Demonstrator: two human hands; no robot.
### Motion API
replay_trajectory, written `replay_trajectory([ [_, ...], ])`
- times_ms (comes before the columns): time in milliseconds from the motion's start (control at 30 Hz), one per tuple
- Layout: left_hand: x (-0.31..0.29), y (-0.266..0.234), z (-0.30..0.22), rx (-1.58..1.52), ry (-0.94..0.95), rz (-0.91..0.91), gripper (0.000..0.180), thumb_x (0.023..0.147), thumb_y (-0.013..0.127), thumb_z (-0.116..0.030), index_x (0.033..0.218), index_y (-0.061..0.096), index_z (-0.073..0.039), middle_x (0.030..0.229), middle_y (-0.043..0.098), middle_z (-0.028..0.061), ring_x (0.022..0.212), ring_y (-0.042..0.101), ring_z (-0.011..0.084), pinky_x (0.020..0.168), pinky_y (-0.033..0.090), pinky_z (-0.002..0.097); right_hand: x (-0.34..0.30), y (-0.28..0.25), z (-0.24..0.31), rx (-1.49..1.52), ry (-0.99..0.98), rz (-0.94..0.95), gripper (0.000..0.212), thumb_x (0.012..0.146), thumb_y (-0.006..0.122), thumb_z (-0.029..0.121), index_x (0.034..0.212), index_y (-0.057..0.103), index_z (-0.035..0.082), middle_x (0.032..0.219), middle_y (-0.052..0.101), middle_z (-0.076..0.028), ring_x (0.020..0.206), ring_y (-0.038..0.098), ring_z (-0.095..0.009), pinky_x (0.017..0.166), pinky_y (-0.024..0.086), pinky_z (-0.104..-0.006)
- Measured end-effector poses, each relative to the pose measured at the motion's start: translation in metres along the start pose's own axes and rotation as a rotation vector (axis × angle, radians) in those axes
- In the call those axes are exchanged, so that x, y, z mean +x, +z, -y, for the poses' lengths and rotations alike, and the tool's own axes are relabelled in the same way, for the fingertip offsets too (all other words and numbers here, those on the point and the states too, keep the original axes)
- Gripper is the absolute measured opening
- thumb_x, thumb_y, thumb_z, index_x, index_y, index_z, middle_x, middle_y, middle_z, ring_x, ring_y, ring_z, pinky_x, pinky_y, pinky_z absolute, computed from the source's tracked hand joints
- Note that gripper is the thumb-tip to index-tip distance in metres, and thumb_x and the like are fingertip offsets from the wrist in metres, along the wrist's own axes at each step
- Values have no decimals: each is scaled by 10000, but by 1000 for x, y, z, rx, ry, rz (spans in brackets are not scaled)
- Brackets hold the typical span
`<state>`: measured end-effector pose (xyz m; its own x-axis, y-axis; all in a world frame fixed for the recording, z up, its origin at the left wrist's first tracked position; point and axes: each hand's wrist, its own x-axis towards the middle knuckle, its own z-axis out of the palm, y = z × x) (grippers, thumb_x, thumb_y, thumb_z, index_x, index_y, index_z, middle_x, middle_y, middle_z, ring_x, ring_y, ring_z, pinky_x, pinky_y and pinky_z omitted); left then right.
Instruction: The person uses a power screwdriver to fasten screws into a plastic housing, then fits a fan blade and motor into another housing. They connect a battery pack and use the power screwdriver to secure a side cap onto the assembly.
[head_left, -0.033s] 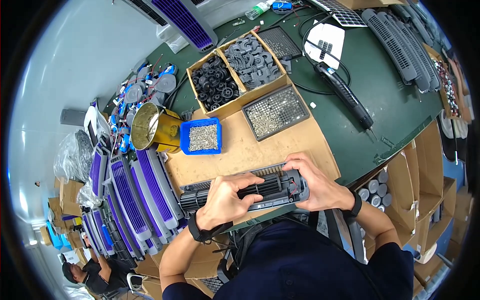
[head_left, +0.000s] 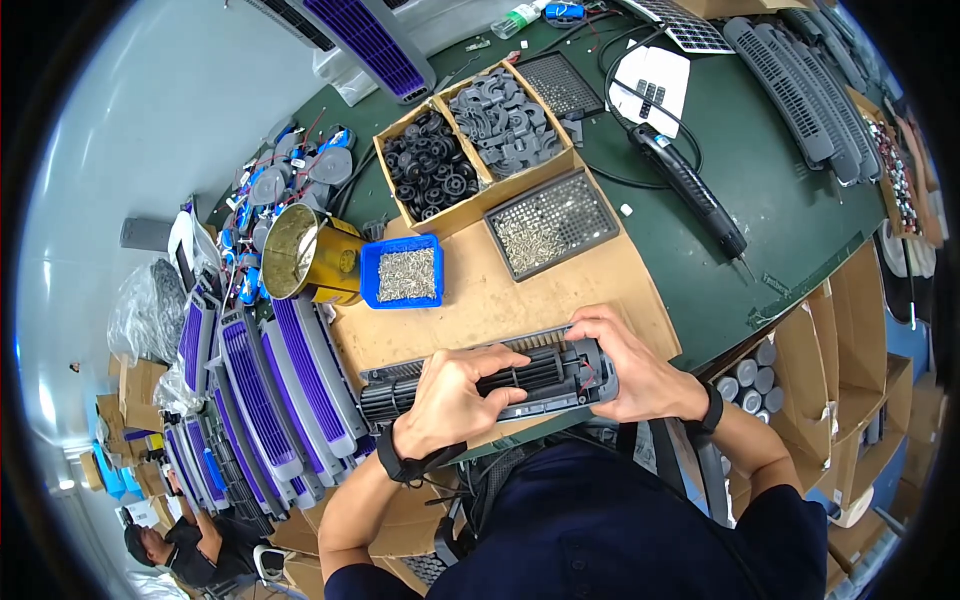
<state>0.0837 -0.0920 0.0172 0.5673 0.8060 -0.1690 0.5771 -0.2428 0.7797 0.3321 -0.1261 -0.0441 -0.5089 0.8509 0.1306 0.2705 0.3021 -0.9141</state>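
A long grey fan housing (head_left: 545, 407) lies across the near edge of the cardboard sheet, with a black finned fan roller (head_left: 537, 373) inside it. My left hand (head_left: 447, 393) curls over the roller's middle, thumb on the near side and fingers on the far side. Around the housing's right end, my right hand (head_left: 640, 372) is closed, its fingertips on the far rim. Thin red wires show at that end beside the roller. My left palm hides part of the roller.
Beyond the housing are a blue tray (head_left: 440, 290) of screws, a black perforated screw tray (head_left: 605, 235), a yellow tin (head_left: 335, 262) and a divided box (head_left: 480, 200) of plastic parts. An electric screwdriver (head_left: 690, 190) lies right. Purple-grey fan casings (head_left: 262, 395) stack left; a co-worker (head_left: 195, 545) sits beyond.
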Motion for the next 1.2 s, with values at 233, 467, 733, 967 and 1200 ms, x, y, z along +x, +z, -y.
replay_trajectory([
  [233, 5, 1, -2, 13, -7, 20, 354, 654, 794, -8, 997, 706, -15, 973, 707, 153, 833, 709, 273, 733, 545, 292, 0, 6, 0, -10, -19, -56, 807, 537, 745, -27, 1256, 389, 59, 1263, 388, -188, 1182, 458, -403, 968, 422, -419],
  [467, 1, -3, 1, 0, -28, 53, 367, 678, 807, -24, 1029, 700, -15, 1008, 710, 141, 845, 711, 221, 745, 541, 287, -3, 5, -2, -33, -61, -77, 797, 538, 735, -30, 1253, 396, 67, 1255, 398, -183, 1186, 459, -396, 971, 418, -418],
  [733, 1, -4, 3, -27, -30, 64, 364, 687, 805, -2, 1033, 692, 3, 1030, 710, 141, 854, 701, 185, 766, 539, 271, -4, 2, -2, -16, -63, -74, 753, 557, 728, -25, 1239, 422, 65, 1257, 401, -180, 1186, 463, -389, 985, 414, -419],
  [967, 5, -9, -9, 49, -73, 116, 348, 701, 780, -42, 1038, 695, -45, 1021, 702, 128, 874, 693, 301, 750, 541, 322, -5, 0, -2, -26, -67, -65, 735, 574, 725, -34, 1238, 423, 62, 1263, 398, -175, 1165, 486, -378, 958, 443, -404],
  [1200, 3, -3, -6, 48, -14, 31, 345, 655, 809, -14, 984, 704, -1, 1003, 712, 144, 867, 710, 245, 766, 545, 293, -4, 0, -5, -31, -76, -62, 730, 583, 710, -63, 1241, 419, 60, 1277, 380, -169, 1085, 537, -345, 882, 484, -380],
])
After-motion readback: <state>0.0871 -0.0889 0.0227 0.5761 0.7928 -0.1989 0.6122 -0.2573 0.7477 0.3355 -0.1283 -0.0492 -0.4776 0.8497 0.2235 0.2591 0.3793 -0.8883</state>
